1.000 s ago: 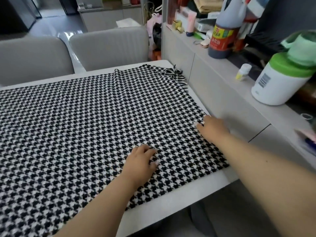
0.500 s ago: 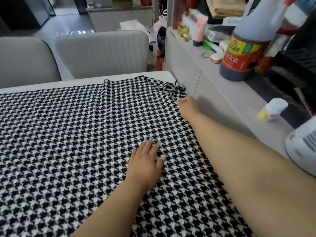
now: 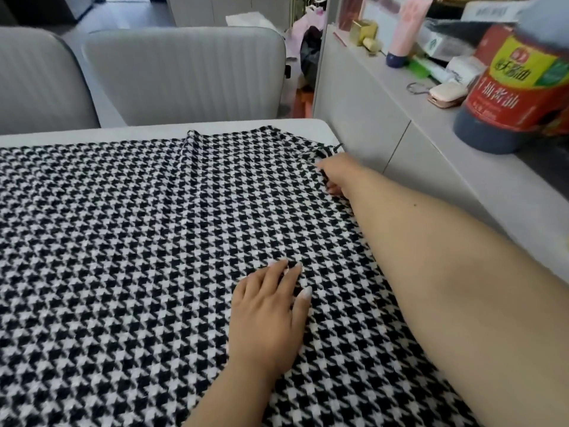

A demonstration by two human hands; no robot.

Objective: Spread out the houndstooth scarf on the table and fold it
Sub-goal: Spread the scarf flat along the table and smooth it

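Note:
The black-and-white houndstooth scarf (image 3: pixel 138 241) lies spread over most of the white table (image 3: pixel 92 135), with a small crease near its far edge. My left hand (image 3: pixel 268 315) presses flat on the cloth near the middle right, fingers straight. My right hand (image 3: pixel 337 175) reaches to the scarf's far right corner, where its curled fingers grip the fringed edge of the cloth.
Two grey chairs (image 3: pixel 184 75) stand behind the table. A grey sideboard (image 3: pixel 400 124) runs along the right, close to the table edge, carrying a large soy sauce bottle (image 3: pixel 508 87), a pink tube (image 3: pixel 403 32) and small clutter.
My right hand has slid along the scarf's right edge from mid-table up to the far corner and taken hold of it. My left hand's fingers have straightened flat on the cloth.

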